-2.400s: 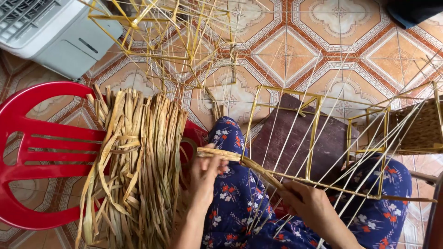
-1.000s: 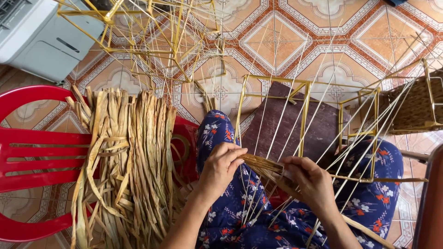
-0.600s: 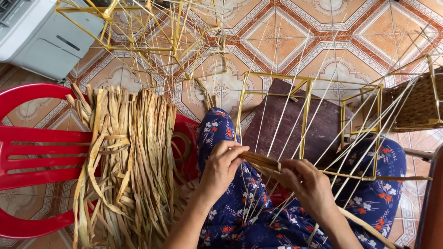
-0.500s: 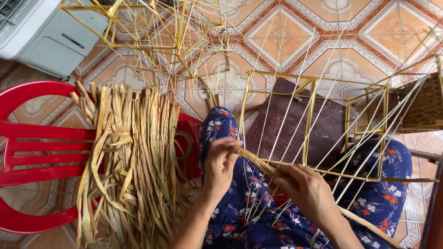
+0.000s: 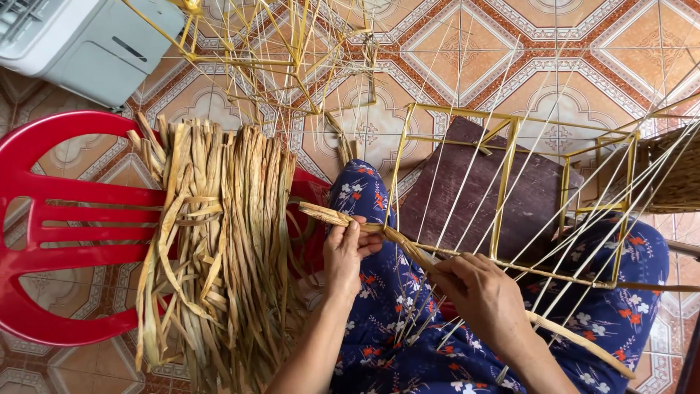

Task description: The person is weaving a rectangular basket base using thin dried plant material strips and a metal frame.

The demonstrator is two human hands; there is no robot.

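head view: left hand (image 5: 348, 252) and right hand (image 5: 483, 292) both clamped on fibre strand (image 5: 379, 230)

Our left hand (image 5: 348, 252) pinches a dried fibre strand (image 5: 379, 232) | our right hand (image 5: 485, 295) grips it at the yellow wire frame (image 5: 503, 186) | dried straw bundle (image 5: 219, 241) drapes over red plastic chair (image 5: 51, 226)
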